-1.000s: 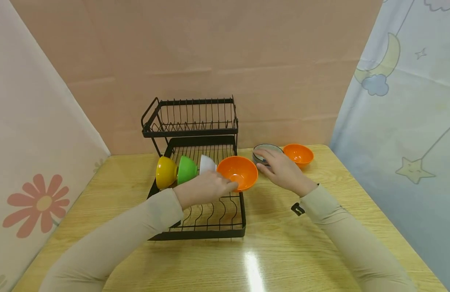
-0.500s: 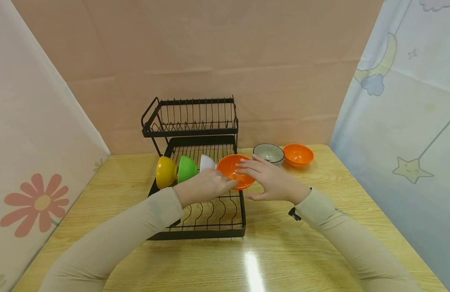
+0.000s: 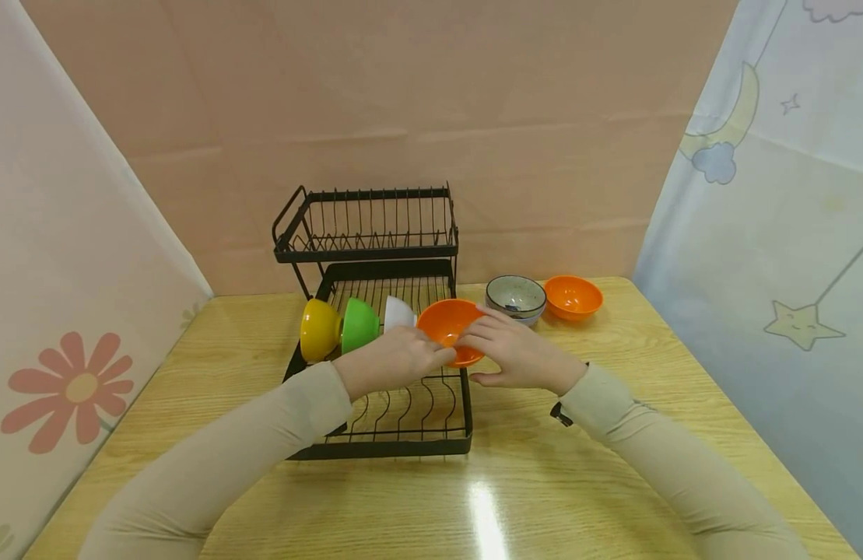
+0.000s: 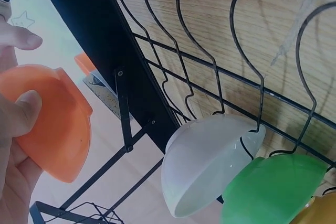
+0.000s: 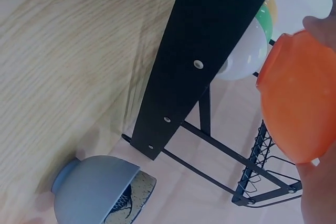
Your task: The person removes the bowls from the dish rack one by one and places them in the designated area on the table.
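Note:
An orange bowl [image 3: 441, 317] is held over the right edge of the black dish rack [image 3: 396, 449], its inside facing up toward the head camera. My left hand [image 3: 399, 358] pinches its left side, with the thumb [image 4: 27, 109] pressed on the outer wall in the left wrist view. From the right, my right hand [image 3: 518, 354] curls its fingers over the bowl's rim while its thumb stays outside. Left of the held bowl, a white bowl [image 4: 210, 163], a green bowl [image 3: 359, 325] and a yellow bowl [image 3: 319, 330] stand on edge in the rack's lower tier.
Right of the rack, a speckled bowl with a dark rim [image 3: 515, 292] stands on the wooden table [image 3: 578, 482], beside another orange bowl [image 3: 573, 297]. The rack's upper tier [image 3: 364, 255] rises at the back. Printed curtains flank the table.
My right hand has left the speckled bowl, moved left and closed its fingers on the orange bowl's right rim. My left hand has stayed nearly still with the bowl.

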Demonstrator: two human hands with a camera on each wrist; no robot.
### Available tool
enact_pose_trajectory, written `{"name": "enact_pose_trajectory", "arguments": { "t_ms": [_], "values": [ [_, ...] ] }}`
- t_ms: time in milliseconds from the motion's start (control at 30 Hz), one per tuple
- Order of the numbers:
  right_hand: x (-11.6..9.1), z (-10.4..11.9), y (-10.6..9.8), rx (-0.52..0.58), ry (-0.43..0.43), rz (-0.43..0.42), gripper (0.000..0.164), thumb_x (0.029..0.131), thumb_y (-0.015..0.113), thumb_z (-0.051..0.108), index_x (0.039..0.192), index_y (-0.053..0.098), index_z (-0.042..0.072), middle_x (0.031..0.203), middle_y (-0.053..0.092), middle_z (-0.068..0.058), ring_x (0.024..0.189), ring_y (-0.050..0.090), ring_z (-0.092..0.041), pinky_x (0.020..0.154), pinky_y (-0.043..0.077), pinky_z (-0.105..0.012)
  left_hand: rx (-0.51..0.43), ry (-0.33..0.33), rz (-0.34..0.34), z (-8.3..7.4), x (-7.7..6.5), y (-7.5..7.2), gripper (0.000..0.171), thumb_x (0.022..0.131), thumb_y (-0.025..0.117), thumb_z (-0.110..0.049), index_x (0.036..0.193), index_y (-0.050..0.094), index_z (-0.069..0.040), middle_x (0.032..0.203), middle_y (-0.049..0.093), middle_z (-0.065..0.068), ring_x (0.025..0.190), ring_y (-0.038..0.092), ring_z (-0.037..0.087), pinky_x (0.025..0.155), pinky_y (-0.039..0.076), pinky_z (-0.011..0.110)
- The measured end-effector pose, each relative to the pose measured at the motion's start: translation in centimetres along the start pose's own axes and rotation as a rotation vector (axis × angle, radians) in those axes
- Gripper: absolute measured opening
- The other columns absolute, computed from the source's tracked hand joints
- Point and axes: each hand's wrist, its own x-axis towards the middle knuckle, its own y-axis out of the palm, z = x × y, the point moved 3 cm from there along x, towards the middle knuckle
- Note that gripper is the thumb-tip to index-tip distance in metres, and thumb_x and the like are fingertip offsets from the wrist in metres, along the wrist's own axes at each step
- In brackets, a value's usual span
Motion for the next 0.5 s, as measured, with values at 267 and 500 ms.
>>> {"name": "enact_pose_trajectory", "arguments": {
  "t_ms": [267, 500],
  "values": [
    [0.03, 0.11, 0.07, -0.054, -0.022, -0.024, 0.042, 0.071, 0.085, 0.023, 0.108, 0.068, 0.011, 0.105, 0.071, 0.000, 0.106, 0.062, -0.021, 0.108, 0.037, -0.052, 0.000, 0.002, -0.006, -0.12, -0.12, -0.02, 0.007, 0.095, 0.062, -0.019, 0.094, 0.057, -0.015, 0.072, 0.068, -0.006, 0.052, 0.051, 0.007, 0.048, 0.040, 0.016],
    [0.04, 0.14, 0.08, -0.089, -0.038, -0.039, 0.029, 0.069, 0.086, 0.015, 0.091, 0.067, 0.015, 0.096, 0.071, 0.002, 0.097, 0.066, -0.017, 0.107, 0.039, -0.050, -0.004, 0.009, -0.003, -0.09, -0.17, 0.03, 0.006, 0.097, 0.060, -0.019, 0.095, 0.056, -0.015, 0.072, 0.067, -0.006, 0.053, 0.052, 0.007, 0.050, 0.042, 0.016]
  ]
}}
